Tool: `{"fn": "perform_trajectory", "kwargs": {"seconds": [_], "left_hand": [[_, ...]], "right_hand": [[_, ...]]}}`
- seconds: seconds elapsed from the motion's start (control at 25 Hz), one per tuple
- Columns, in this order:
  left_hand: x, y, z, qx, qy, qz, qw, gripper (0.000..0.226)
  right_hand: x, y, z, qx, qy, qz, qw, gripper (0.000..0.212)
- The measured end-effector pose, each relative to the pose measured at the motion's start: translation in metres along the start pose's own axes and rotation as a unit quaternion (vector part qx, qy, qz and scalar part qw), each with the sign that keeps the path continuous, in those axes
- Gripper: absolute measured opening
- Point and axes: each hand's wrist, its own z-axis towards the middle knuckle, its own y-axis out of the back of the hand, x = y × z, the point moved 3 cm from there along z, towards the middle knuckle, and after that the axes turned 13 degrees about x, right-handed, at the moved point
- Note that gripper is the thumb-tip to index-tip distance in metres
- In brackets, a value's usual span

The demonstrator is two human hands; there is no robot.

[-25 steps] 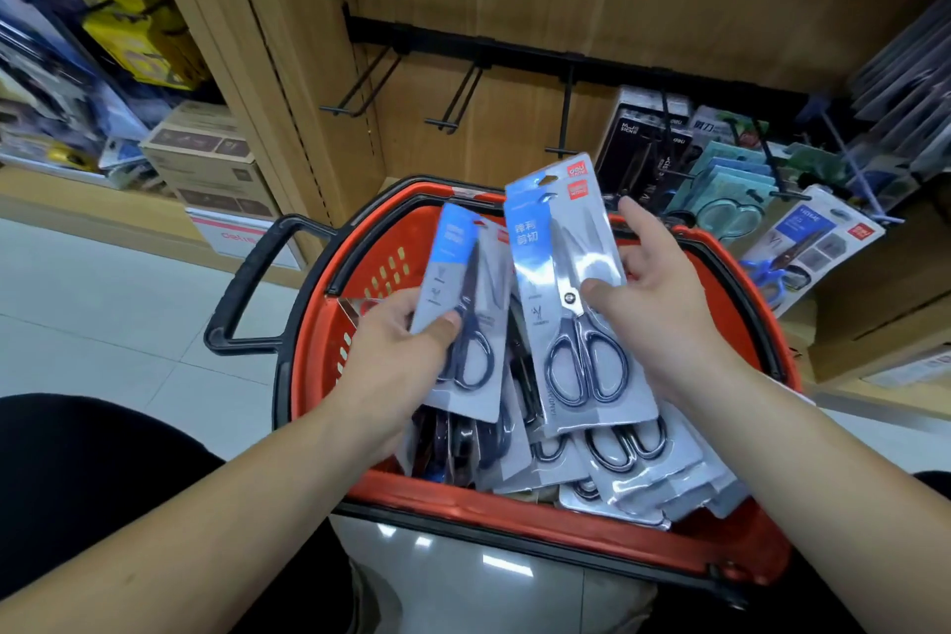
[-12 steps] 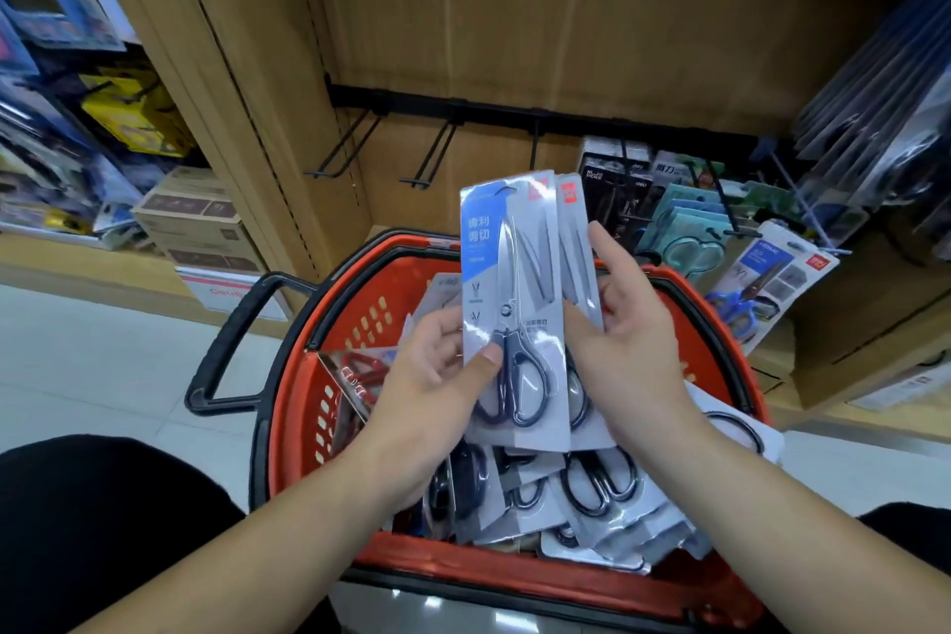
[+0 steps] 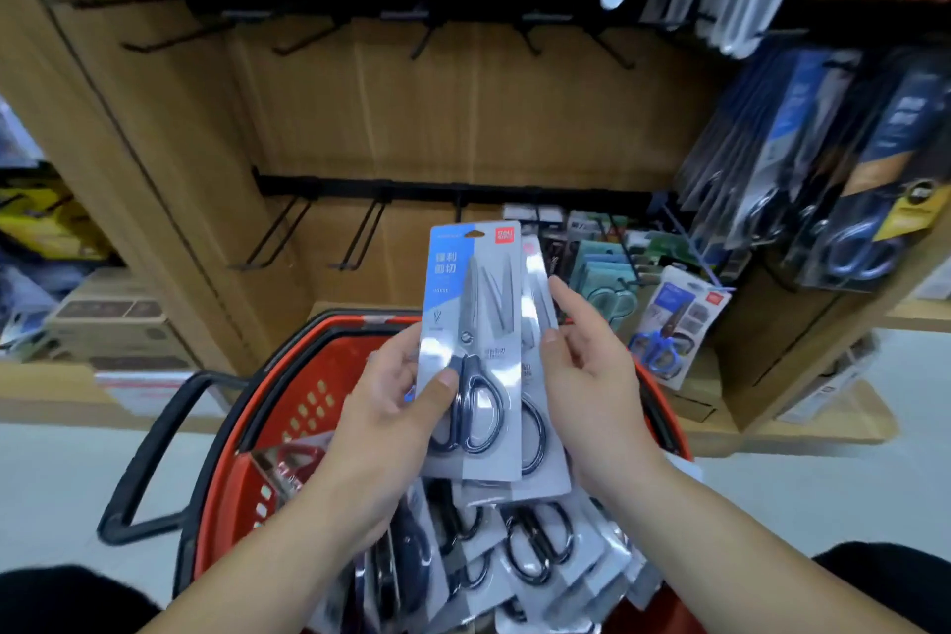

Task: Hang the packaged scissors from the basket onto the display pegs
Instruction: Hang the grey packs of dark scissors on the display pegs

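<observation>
Two packaged scissors (image 3: 476, 324), grey cards with blue strips and black handles, are stacked upright above the red basket (image 3: 303, 407). My left hand (image 3: 391, 412) grips their lower left edge, thumb across the front card. My right hand (image 3: 586, 371) holds the right edge, fingers behind the rear pack. Several more packaged scissors (image 3: 535, 541) lie in the basket below. Bare black display pegs (image 3: 278, 237) jut from the lower rail, and another row of bare pegs (image 3: 427, 34) from the upper rail.
Other scissor packs hang at the right (image 3: 844, 180) and lower right (image 3: 679, 319). Cardboard boxes (image 3: 113, 324) sit on the low shelf at left. The basket's black handle (image 3: 154, 458) sticks out to the left over the pale floor. More goods hang along the top.
The two packs, held apart one second ago, now lie stacked together between both hands and have risen. The view has tilted up, bringing the upper peg rail into sight.
</observation>
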Motion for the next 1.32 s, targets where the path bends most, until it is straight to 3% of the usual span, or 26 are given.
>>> {"fn": "perform_trajectory", "kwargs": {"seconds": [0.36, 0.52, 0.6, 0.68, 0.76, 1.0, 1.32], "left_hand": [[-0.056, -0.082, 0.042, 0.112, -0.031, 0.047, 0.992, 0.042], [-0.075, -0.109, 0.06, 0.125, -0.042, 0.032, 0.991, 0.037], [-0.081, -0.115, 0.073, 0.125, -0.046, 0.029, 0.991, 0.038], [-0.086, -0.121, 0.088, 0.103, -0.047, 0.02, 0.993, 0.04], [-0.087, -0.125, 0.102, 0.069, -0.043, 0.004, 0.997, 0.047], [-0.08, -0.131, 0.123, 0.062, -0.051, 0.011, 0.997, 0.037], [-0.077, -0.116, 0.13, 0.018, -0.062, 0.002, 0.998, 0.041]], "right_hand": [[0.053, 0.104, -0.007, -0.09, 0.026, -0.001, 0.996, 0.058], [0.073, 0.149, -0.01, -0.113, 0.025, 0.026, 0.993, 0.055], [0.077, 0.176, 0.007, -0.132, 0.018, 0.029, 0.991, 0.057], [0.084, 0.2, 0.031, -0.175, 0.029, -0.005, 0.984, 0.083], [0.088, 0.214, 0.055, -0.211, 0.07, -0.064, 0.973, 0.092], [0.064, 0.196, 0.097, -0.216, 0.177, -0.154, 0.948, 0.097], [0.04, 0.192, 0.128, -0.183, 0.175, -0.207, 0.945, 0.097]]}}
